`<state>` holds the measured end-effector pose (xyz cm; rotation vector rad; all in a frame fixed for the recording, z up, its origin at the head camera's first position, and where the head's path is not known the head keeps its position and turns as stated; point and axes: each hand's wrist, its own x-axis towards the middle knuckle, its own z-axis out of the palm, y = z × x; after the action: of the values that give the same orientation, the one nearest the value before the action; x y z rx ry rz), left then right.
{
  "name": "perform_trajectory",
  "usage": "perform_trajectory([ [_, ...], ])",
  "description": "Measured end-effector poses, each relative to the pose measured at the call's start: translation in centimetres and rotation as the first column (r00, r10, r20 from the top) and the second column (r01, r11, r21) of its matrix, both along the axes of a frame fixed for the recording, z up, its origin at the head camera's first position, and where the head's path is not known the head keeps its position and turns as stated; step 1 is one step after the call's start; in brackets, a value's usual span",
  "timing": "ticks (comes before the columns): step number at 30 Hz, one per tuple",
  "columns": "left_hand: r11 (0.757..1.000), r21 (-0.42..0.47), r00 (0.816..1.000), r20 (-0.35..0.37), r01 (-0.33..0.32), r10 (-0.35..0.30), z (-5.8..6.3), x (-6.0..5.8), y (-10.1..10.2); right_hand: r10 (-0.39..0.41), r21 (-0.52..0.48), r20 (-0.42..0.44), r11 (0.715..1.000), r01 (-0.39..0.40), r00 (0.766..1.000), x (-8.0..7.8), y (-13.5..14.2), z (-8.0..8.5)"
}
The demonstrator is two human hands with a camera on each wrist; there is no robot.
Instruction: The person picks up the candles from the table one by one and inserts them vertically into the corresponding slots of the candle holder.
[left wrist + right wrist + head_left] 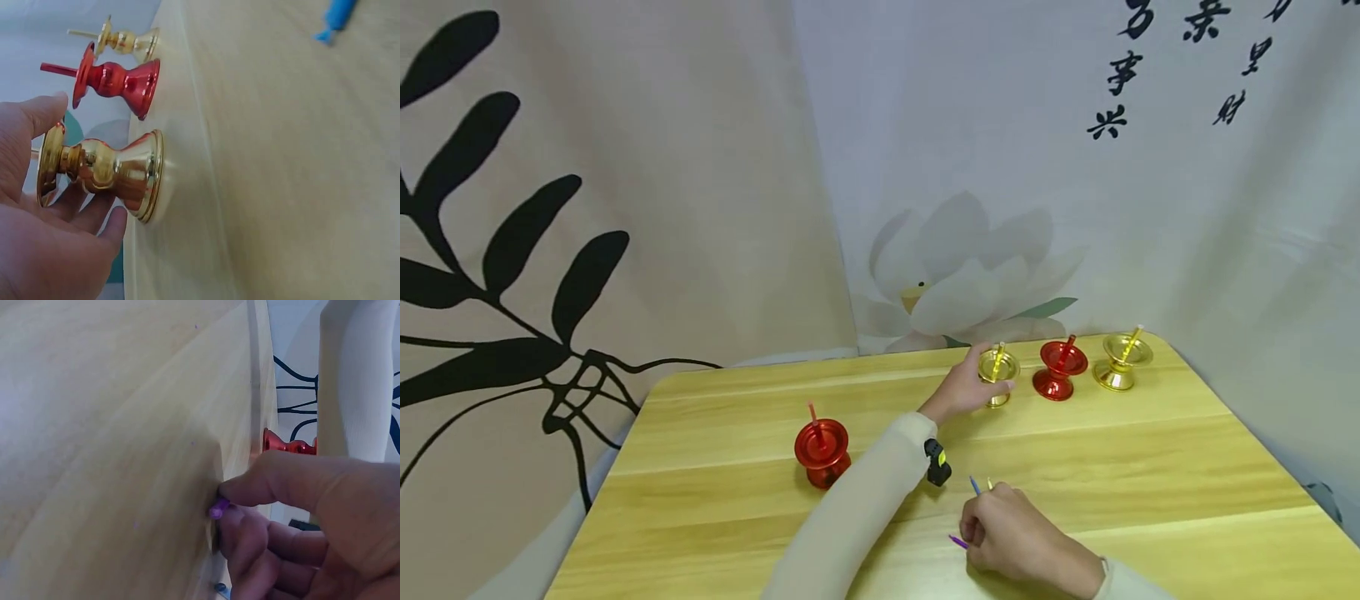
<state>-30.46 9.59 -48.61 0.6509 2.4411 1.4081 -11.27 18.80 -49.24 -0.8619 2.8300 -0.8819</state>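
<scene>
At the table's far side my left hand (pixel 961 390) holds a gold candle holder (pixel 103 167), thumb at the dish rim and fingers around the far side. A thin yellow candle (pixel 998 360) stands in that holder. My right hand (pixel 1017 533), low over the front of the table, pinches a slim purple candle (pixel 219 509) between thumb and forefinger. Just beyond this hand, the tips of a blue candle (pixel 975 485) and a yellow candle (pixel 990 482) show, the rest hidden behind it.
To the right of the held one stand a red candle holder (pixel 1054 382) and another gold candle holder (pixel 1115 375), each with a candle. Another red candle holder (pixel 827 473) stands left of my left forearm. Behind the wooden table (pixel 715 517) hangs a printed curtain (pixel 722 167).
</scene>
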Motion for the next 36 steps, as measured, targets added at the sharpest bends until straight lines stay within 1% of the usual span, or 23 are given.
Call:
perform_trajectory([
  [4,1.000,0.013,0.999,0.032,-0.005,0.005,0.0,0.7,-1.1,0.018,-0.016,0.027,1.000,-0.018,0.999,-0.1,0.1,0.1],
  [9,1.000,0.017,0.998,0.063,-0.010,0.009,-0.2,1.6,-2.6,0.026,-0.078,0.085,0.997,-0.020,0.996,-0.4,0.4,0.3],
  [15,0.999,0.029,0.996,0.081,-0.038,0.036,-0.4,2.5,-4.3,0.042,-0.165,0.107,0.986,-0.024,0.993,-1.4,1.1,1.4],
  [18,0.998,0.047,0.995,0.093,-0.045,0.040,-0.5,2.9,-5.2,0.026,-0.212,0.124,0.977,0.001,0.992,-2.1,1.6,2.2],
  [24,0.993,0.098,0.993,0.111,-0.058,0.047,-0.6,3.7,-7.1,-0.018,-0.309,0.162,0.948,0.069,0.987,-3.6,2.4,3.7],
  [30,0.987,0.143,0.992,0.107,-0.078,0.063,-0.8,4.5,-8.9,-0.052,-0.328,0.147,0.940,0.098,0.988,-5.1,2.2,5.0],
  [36,0.973,0.211,0.992,0.108,-0.090,0.069,-0.8,6.0,-10.6,-0.073,-0.349,0.149,0.929,0.122,0.986,-6.4,1.0,5.4],
])
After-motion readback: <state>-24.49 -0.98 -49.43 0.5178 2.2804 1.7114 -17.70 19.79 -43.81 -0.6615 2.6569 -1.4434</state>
